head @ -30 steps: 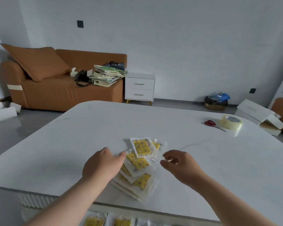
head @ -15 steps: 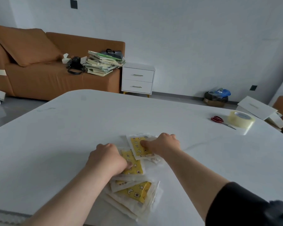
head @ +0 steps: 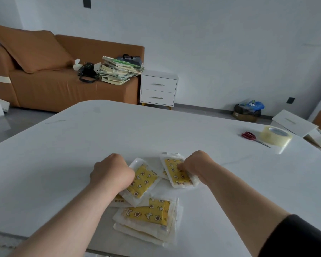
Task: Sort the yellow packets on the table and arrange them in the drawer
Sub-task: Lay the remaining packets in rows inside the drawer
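Several yellow-and-white packets lie in a loose pile on the white table [head: 174, 130] near its front edge. My left hand [head: 112, 172] grips the left edge of a tilted middle packet [head: 142, 179], fingers curled under it. My right hand [head: 196, 164] pinches the right side of a far packet [head: 175, 172], thumb on its yellow face. A stack of packets [head: 148, 217] lies flat nearest me, between my forearms. No open drawer shows in the view.
Red-handled scissors [head: 252, 137] and a roll of clear tape [head: 275, 135] lie at the table's right. Beyond the table stand a white two-drawer nightstand [head: 158, 89] and a brown sofa [head: 50, 75] with stacked books [head: 119, 70].
Both hands went from hovering over the pile to taking hold of packets. The left hand has drawn the middle packet leftward, separating it from the far one. The camera came closer.
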Demonstrator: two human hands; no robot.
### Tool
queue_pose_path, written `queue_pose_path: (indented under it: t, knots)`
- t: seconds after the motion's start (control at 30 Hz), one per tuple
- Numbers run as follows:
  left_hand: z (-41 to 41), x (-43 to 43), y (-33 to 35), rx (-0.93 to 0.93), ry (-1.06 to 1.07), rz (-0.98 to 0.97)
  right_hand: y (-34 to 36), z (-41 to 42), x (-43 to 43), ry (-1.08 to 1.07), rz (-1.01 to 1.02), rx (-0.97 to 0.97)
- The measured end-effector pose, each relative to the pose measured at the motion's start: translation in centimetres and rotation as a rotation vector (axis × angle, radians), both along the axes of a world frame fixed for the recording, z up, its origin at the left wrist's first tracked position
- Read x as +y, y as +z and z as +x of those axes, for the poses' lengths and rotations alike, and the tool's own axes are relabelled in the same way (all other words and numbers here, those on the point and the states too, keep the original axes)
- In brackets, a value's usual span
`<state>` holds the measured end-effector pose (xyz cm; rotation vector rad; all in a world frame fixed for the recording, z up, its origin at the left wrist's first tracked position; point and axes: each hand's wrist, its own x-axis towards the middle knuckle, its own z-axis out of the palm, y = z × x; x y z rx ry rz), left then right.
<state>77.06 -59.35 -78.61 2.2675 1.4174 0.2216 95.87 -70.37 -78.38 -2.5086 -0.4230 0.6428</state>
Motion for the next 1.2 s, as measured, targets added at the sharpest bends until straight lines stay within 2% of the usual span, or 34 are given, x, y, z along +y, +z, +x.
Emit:
queue_pose_path:
  t: [0.17,0.3,0.5,0.87,0.97,1.2]
  knots:
    - [-1.0,1.6,1.5,-0.012,0.014,0.027,-0.4,-0.1,0.6,0.067,-0.096,-0.151]
    - [-1.3,1.1,1.1,0.135,-0.031,-0.084,0.3,-1.1,0.8,0.134,-0.209,-0.209]
    - [-0.1,0.2,0.3,0.290,-0.052,-0.064,1.1,-2.3,1.8,0.192,-0.316,-0.250]
    - [-0.8,0.9,0.0,0.027,-0.001,-0.273,-0.3,-2.0,2.3,0.057,-0.032,-0.094]
    - [-1.1,1.2,0.0,-0.037,0.015,-0.312,-0.5,-2.0,2.4,0.057,-0.024,-0.105]
    - [-1.5,2.0,-0.1,-0.179,0.071,-0.394,0.0,-1.8,3.3,0.026,-0.147,-0.124]
